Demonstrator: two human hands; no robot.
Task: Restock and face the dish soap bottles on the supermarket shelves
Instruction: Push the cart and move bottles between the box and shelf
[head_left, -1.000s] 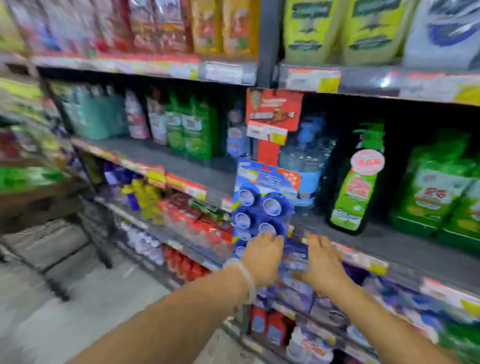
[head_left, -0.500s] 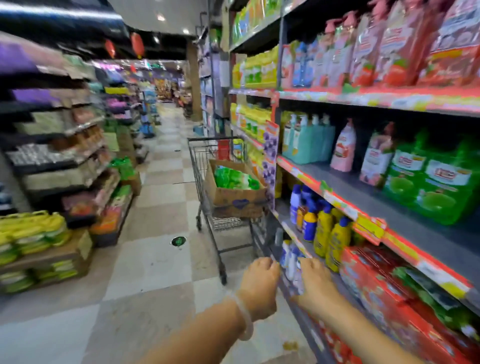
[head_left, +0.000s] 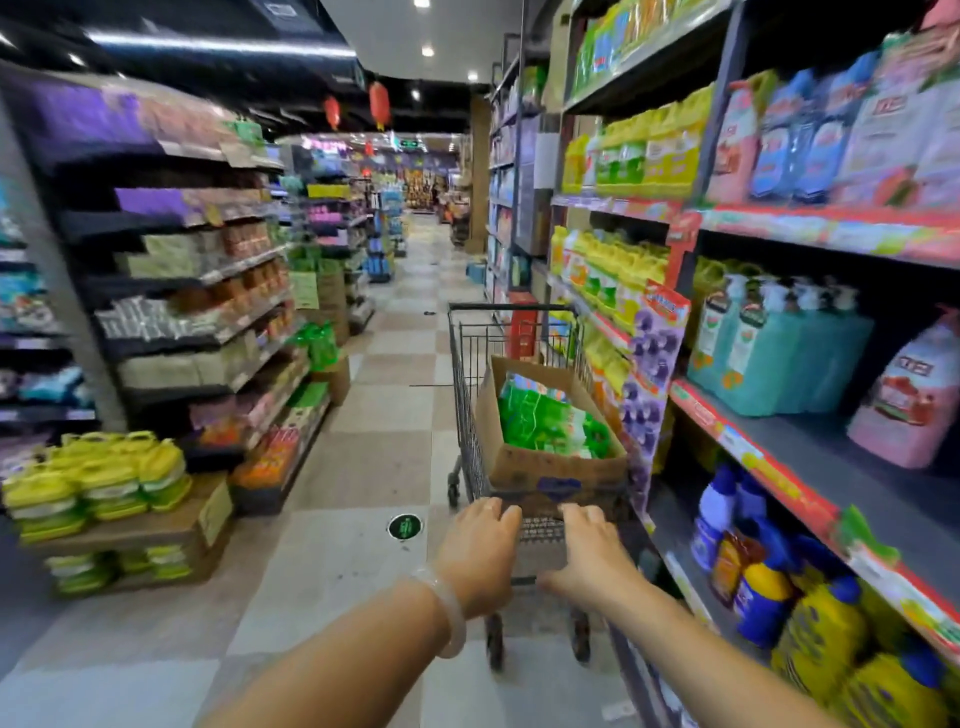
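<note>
Pale jade-looking bangle (head_left: 451, 610) on the left wrist is the closest thing in shot, and just past it the left hand (head_left: 480, 551) and right hand (head_left: 587, 553) both sit at the near end of the shopping cart (head_left: 511, 395). Fingers look curled over the handle end, but the bar itself is hidden under them, so I honestly can't tell if it's a real grip or just resting there.

Sitting in the cart is an open cardboard box (head_left: 550, 462) with green refill pouches (head_left: 550, 423) poking out the top. That's the stock, I'd guess, though the labels are too blurry to read.

What worries me: the cart is right beside the right-hand shelves (head_left: 769, 457), and a purple hanging display strip (head_left: 649, 384) dangles off the shelf edge just next to the box. Push forward with any drift to the right and the basket snags that strip or clips the price rail. The box also looks tilted, so a bump could shift it or spill pouches.

Yellow bottles (head_left: 826, 629) on the low shelf near the right arm stick out close to the aisle, easy to knock with an elbow.

Further down, a floor stack of yellow-green packs (head_left: 104, 483) narrows the left side.
</note>
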